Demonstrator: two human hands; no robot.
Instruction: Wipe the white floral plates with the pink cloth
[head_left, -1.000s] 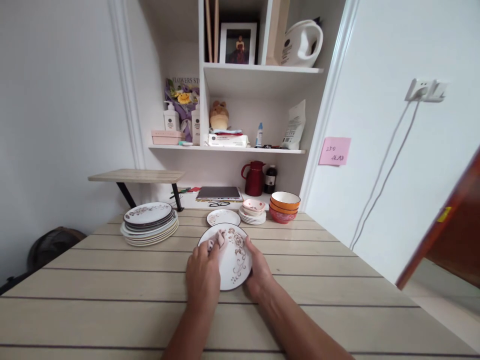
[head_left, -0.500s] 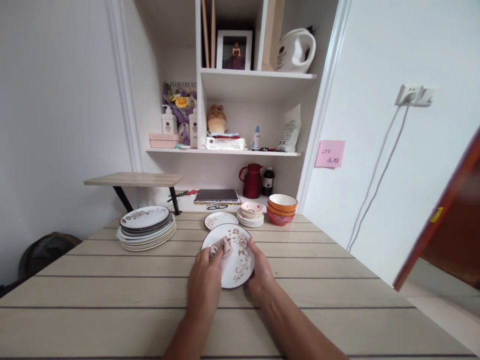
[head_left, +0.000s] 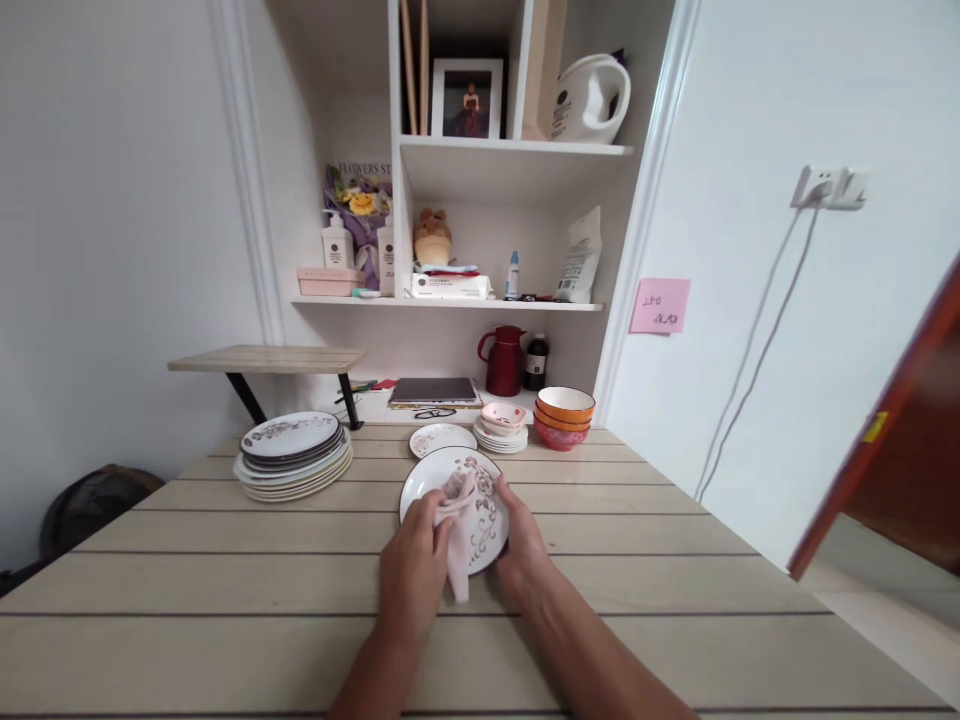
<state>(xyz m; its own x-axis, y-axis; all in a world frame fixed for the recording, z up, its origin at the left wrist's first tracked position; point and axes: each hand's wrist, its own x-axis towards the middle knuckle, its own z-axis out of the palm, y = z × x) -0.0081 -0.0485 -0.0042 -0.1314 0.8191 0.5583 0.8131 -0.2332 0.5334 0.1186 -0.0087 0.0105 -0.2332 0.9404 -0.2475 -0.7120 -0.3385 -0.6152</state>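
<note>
A white plate [head_left: 486, 530] with a brown flower pattern and dark rim is tilted up over the table, facing me. My right hand [head_left: 521, 540] grips its right edge, thumb on the front and fingers behind, partly hidden. My left hand [head_left: 416, 550] is closed on a pale pink cloth [head_left: 457, 540], which lies bunched against the plate's face with one end hanging past the lower rim. Just behind is another patterned plate [head_left: 442, 440], flat on the table.
At left stands a stack of plates [head_left: 292, 455] by a small raised shelf [head_left: 266, 358]. Behind to the right are small dishes [head_left: 501, 435] and stacked bowls [head_left: 564, 420]. A laptop [head_left: 433, 390], glasses [head_left: 435, 413] and a red jug [head_left: 505, 360] sit at the back.
The cloth, bunched up at the plate's left part before, has moved right toward the middle, and one end now hangs down. My right hand keeps its grip on the plate.
</note>
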